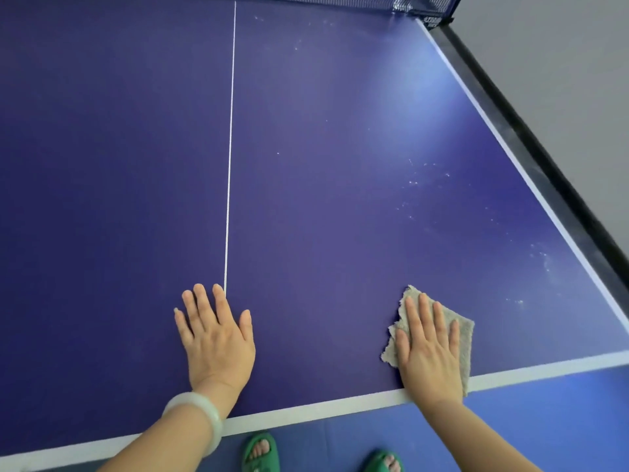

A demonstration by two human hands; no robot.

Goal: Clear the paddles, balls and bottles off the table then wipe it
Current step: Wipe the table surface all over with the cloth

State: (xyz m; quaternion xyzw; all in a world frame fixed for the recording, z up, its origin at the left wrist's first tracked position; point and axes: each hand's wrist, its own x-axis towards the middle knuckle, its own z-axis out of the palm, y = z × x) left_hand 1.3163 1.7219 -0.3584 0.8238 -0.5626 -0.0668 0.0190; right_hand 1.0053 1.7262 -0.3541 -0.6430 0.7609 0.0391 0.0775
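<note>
On blue table [323,165], right hand [429,349] flat on cloth [463,338], left hand [218,338] flat

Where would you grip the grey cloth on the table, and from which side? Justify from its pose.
The grey cloth lies flat on the table under the flat right hand; its right margin is the widest uncovered part, so probably pinch there, coming from above and the right.

Blue floor mat [544,420] w/ seam at bottom, plain grey surface [561,63] top right, bright even light
</note>
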